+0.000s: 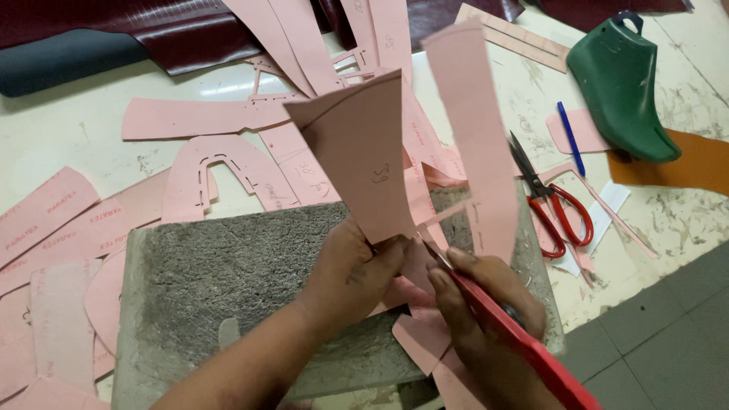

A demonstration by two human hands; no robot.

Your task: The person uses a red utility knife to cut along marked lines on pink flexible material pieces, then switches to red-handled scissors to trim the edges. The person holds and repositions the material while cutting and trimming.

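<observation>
A green plastic shoe last (624, 83) stands near a blue pen (571, 138); red-handled scissors (553, 201) lie beside a grey rough cutting slab (228, 281); dark maroon leather (182, 30) lies behind.

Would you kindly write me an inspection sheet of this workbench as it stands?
Surface: pale scuffed table; grey cutting board on top.
Job's things: pink pattern piece held upright; red-handled knife at its lower edge.
Clutter: pink card offcuts, red scissors, blue pen, green shoe last, maroon leather.
Grips: left hand pinches the piece; right hand grasps the knife.
Cables: nothing seen.
Surroundings: grey tiled floor.
</observation>
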